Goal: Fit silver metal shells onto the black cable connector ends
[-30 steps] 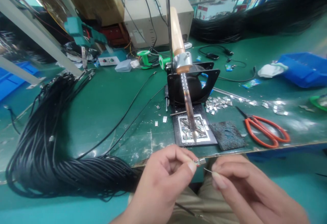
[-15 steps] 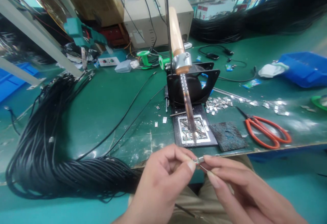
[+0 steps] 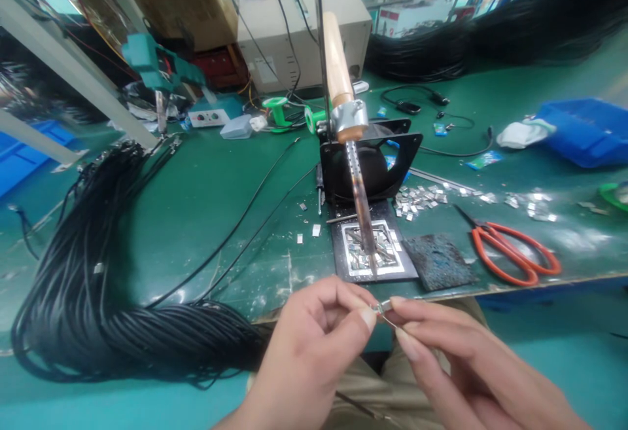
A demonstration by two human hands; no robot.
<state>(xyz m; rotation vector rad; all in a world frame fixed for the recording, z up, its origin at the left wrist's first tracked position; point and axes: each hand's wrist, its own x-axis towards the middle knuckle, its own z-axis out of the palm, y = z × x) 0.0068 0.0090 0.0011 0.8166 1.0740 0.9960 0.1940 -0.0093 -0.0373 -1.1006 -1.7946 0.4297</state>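
Observation:
My left hand (image 3: 318,345) pinches a small silvery metal connector (image 3: 381,308) between thumb and forefinger, over the bench's front edge. From the right, my right hand (image 3: 461,345) reaches in, its forefinger against the connector's outer end. Between its thumb and fingers runs a thin wire (image 3: 390,321), whose near end meets the connector. A black cable (image 3: 356,406) shows below my left hand; where it leads is hidden. Just beyond the fingers, a wooden-handled soldering iron (image 3: 338,70) points tip down over a framed tray (image 3: 349,250) of small metal pieces.
A thick bundle of black cables (image 3: 98,273) lies at left. Right of the tray are a dark scouring pad (image 3: 439,262), orange-handled scissors (image 3: 510,253) and scattered metal shells (image 3: 422,199). A black fan (image 3: 370,168) stands behind the iron; a blue bin (image 3: 583,132) sits far right.
The thin wire and right thumb have shifted slightly at the connector. My left hand holds nearly the same place.

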